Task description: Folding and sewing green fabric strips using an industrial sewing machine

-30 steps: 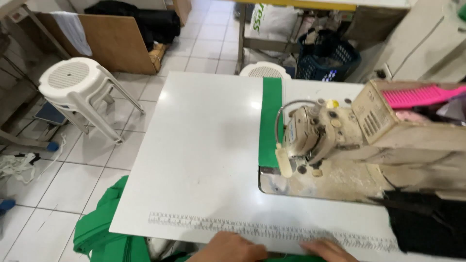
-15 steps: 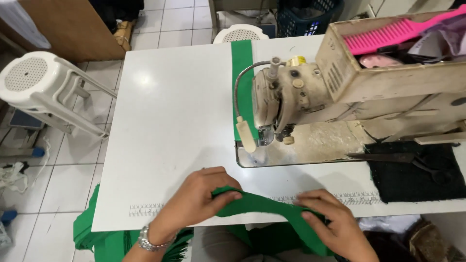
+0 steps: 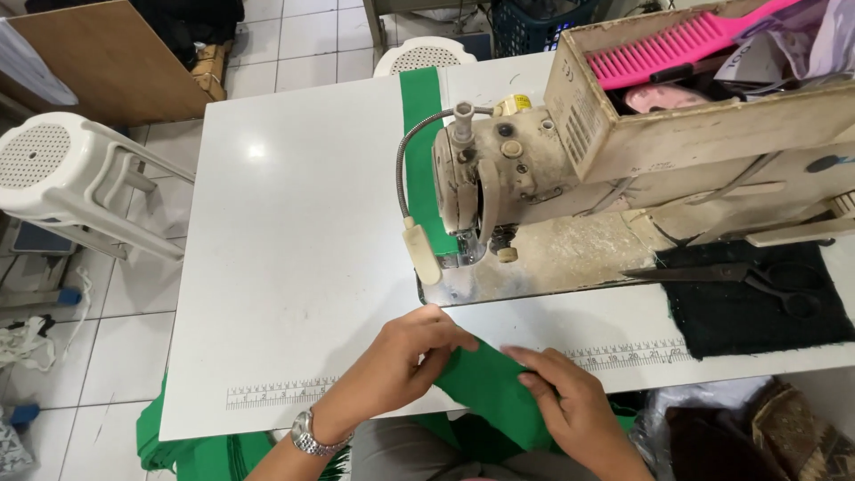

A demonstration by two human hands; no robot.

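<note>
At the near edge of the white counter (image 3: pixel 294 232), just in front of the sewing machine (image 3: pixel 499 191), both hands worked a piece of green fabric (image 3: pixel 485 383). Left hand (image 3: pixel 405 356) had its fingers curled and pinching the cloth's upper left edge, thumb side tucked under. Right hand (image 3: pixel 570 405) lay flatter, fingers pressed together on top of the cloth, holding it down; whether the thumb gripped underneath, cannot tell.

The fabric sat partly on the counter, over the printed ruler strip (image 3: pixel 276 390), w/ the rest hanging off the edge toward the lap.

Risks, as a judgement: most of the weight hung off the counter, so a loose pinch could let it slide off. Fold or edge could also skew, since the hands held it at different heights. The needle area was close ahead, so fingers near the leading edge could stray under the foot.

Orientation: the visible piece ran diagonally, long axis from upper left near the left hand down to lower right under the right hand. A separate green strip (image 3: pixel 420 134) lay behind the machine head, long axis running away from the person. Scissors (image 3: pixel 757 278) rested on a dark cloth (image 3: pixel 757 312) at right, well apart.
</note>
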